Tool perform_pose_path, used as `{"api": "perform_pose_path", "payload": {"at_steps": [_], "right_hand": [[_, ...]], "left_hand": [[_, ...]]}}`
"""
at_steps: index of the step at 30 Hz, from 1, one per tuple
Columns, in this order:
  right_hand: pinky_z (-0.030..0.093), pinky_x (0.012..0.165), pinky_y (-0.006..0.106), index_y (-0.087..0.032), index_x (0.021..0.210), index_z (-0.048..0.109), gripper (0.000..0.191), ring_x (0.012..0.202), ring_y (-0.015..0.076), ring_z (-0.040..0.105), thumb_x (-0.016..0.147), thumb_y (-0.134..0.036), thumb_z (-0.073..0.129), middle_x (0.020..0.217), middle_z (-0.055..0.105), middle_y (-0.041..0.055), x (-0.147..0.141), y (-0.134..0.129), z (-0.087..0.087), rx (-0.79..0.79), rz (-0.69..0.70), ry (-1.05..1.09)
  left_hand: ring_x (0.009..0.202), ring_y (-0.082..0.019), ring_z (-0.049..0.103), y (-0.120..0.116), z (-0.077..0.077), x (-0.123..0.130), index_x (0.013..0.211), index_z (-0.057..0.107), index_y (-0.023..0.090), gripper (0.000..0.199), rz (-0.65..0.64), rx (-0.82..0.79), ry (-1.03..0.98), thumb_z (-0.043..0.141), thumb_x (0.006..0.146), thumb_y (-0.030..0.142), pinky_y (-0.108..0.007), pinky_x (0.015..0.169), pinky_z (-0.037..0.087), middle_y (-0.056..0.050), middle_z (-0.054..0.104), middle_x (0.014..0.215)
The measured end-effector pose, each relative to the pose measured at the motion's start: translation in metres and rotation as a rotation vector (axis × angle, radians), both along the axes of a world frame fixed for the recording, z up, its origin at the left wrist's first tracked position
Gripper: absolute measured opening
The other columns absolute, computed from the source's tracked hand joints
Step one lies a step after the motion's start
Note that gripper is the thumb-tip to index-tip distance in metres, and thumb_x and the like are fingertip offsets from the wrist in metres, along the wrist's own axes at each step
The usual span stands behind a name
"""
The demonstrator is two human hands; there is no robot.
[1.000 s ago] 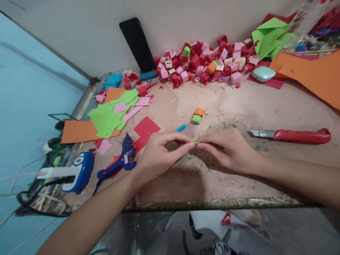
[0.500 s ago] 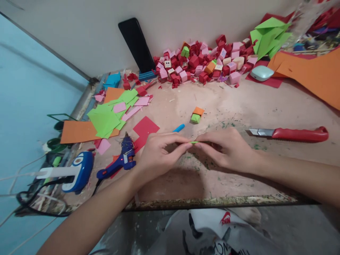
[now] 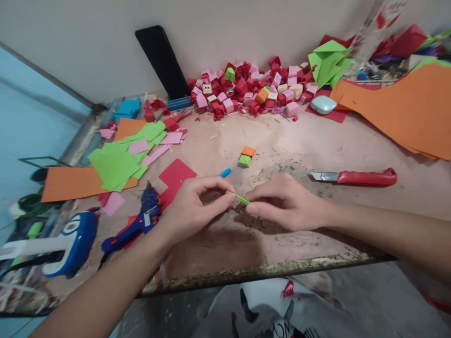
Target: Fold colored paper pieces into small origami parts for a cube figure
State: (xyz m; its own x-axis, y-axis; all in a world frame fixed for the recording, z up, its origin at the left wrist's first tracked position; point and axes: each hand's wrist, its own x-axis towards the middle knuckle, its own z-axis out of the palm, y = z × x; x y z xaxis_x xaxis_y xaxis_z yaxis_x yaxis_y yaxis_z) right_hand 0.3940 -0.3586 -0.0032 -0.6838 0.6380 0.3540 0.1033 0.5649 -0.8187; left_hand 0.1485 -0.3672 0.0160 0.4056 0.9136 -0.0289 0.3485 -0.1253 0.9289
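Observation:
A thin green paper strip (image 3: 242,200) is stretched between my hands above the table, slanting down to the right. My left hand (image 3: 197,202) pinches its upper left end between thumb and forefinger. Its lower right end is pinched by my right hand (image 3: 285,202). Just beyond them sits a small orange and green paper block (image 3: 246,156). The tip of a blue pen-like object (image 3: 225,172) shows behind my left hand. To the right lies a craft knife (image 3: 366,177) with a red handle, its blade pointing left.
A glue gun (image 3: 143,218) and a blue-white device (image 3: 75,241) lie left, below green paper sheets (image 3: 116,162). A black phone (image 3: 164,61) leans on the wall beside a heap of small paper cubes (image 3: 243,87). Orange sheets (image 3: 405,108) lie right.
The view has shifted, so most things on the table appear farther left. My hands have moved slightly apart, and more of the green strip shows between them, now tilted.

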Motion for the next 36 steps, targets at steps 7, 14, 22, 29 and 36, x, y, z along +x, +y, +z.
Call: {"api": "perform_pose_path", "payload": {"at_steps": [7, 14, 22, 29, 36], "right_hand": [[0.052, 0.057, 0.022, -0.014, 0.097, 0.082, 0.016, 0.062, 0.0119, 0.066, 0.1, -0.023, 0.07, 0.079, 0.079, 0.0045, -0.003, -0.001, 0.0, -0.285, -0.081, 0.143], [0.059, 0.074, 0.025, -0.019, 0.107, 0.085, 0.024, 0.083, 0.0148, 0.077, 0.1, -0.007, 0.065, 0.097, 0.084, 0.0074, -0.005, 0.0, -0.004, -0.123, 0.038, 0.19], [0.058, 0.076, 0.025, -0.016, 0.109, 0.084, 0.019, 0.083, 0.0142, 0.076, 0.101, -0.011, 0.068, 0.097, 0.082, 0.008, -0.003, 0.005, -0.005, -0.182, 0.07, 0.143], [0.055, 0.062, 0.026, -0.016, 0.098, 0.083, 0.017, 0.065, 0.0138, 0.068, 0.1, -0.03, 0.074, 0.088, 0.081, 0.007, -0.006, 0.002, -0.009, -0.403, -0.078, 0.086], [0.051, 0.054, 0.026, -0.017, 0.095, 0.08, 0.021, 0.058, 0.012, 0.06, 0.099, -0.037, 0.075, 0.078, 0.073, 0.004, -0.007, -0.003, -0.005, -0.534, -0.156, 0.139]], "left_hand": [[0.056, -0.012, 0.061, 0.005, 0.008, -0.002, 0.077, 0.072, 0.017, 0.016, -0.027, -0.216, -0.114, 0.078, 0.083, 0.029, -0.022, 0.055, 0.047, -0.001, 0.068, 0.063], [0.058, -0.012, 0.063, 0.007, 0.0, 0.0, 0.083, 0.075, 0.018, 0.012, -0.096, -0.358, -0.104, 0.077, 0.085, 0.03, -0.022, 0.057, 0.047, 0.0, 0.07, 0.064], [0.057, -0.012, 0.064, 0.005, 0.001, 0.001, 0.084, 0.077, 0.017, 0.012, -0.046, -0.316, -0.091, 0.078, 0.086, 0.028, -0.022, 0.055, 0.048, 0.0, 0.071, 0.064], [0.058, -0.01, 0.066, 0.002, 0.0, 0.006, 0.082, 0.081, 0.015, 0.011, 0.052, -0.292, -0.108, 0.079, 0.087, 0.025, -0.02, 0.057, 0.052, -0.002, 0.076, 0.068], [0.065, -0.011, 0.071, 0.0, -0.006, 0.003, 0.105, 0.086, 0.017, 0.017, 0.036, -0.256, -0.198, 0.077, 0.092, 0.025, -0.022, 0.066, 0.058, -0.003, 0.08, 0.076]]}}
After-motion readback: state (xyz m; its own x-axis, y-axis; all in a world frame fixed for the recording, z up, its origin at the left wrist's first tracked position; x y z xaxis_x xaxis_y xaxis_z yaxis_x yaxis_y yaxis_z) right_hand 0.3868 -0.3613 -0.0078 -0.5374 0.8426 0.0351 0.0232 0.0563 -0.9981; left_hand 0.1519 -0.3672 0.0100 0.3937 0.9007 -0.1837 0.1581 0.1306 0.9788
